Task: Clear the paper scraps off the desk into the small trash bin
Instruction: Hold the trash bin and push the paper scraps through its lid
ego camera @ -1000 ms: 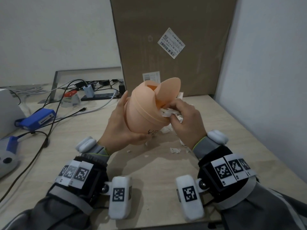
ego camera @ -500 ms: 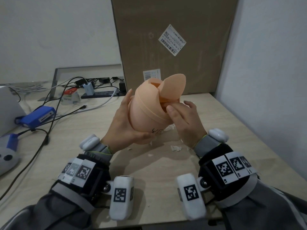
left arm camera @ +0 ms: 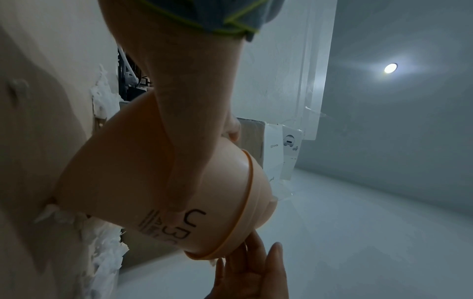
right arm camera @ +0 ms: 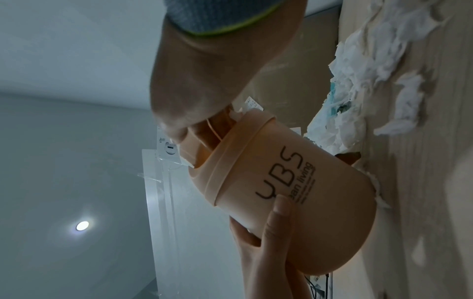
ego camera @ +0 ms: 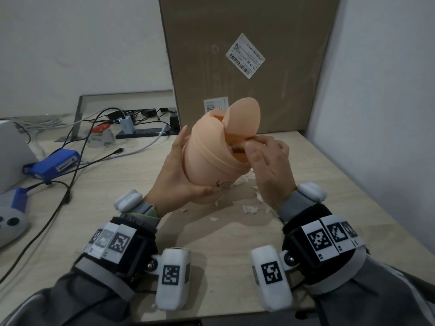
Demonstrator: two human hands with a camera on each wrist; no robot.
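My left hand (ego camera: 174, 175) grips a small peach trash bin (ego camera: 207, 161), lifted off the desk and tilted to the right, its swing lid (ego camera: 242, 118) tipped up. My right hand (ego camera: 268, 161) has its bunched fingertips pushed into the bin's opening under the lid. In the right wrist view a bit of white paper (right arm camera: 236, 115) shows at those fingertips, at the mouth of the bin (right arm camera: 294, 192). Several white paper scraps (ego camera: 249, 208) lie on the desk below and just right of the bin. A bigger heap of scraps (right arm camera: 358, 70) lies behind it.
A tall cardboard box (ego camera: 247, 67) stands right behind the bin, and a white wall (ego camera: 376, 114) closes the right side. To the left lie a blue device (ego camera: 54, 163), black cables (ego camera: 61, 198), a power strip (ego camera: 141, 134) and a grey controller (ego camera: 9, 222).
My right hand carried a wad of paper scraps up from beside the bin to its opening and pushed its fingers in. The bin rose a little and tilted further.
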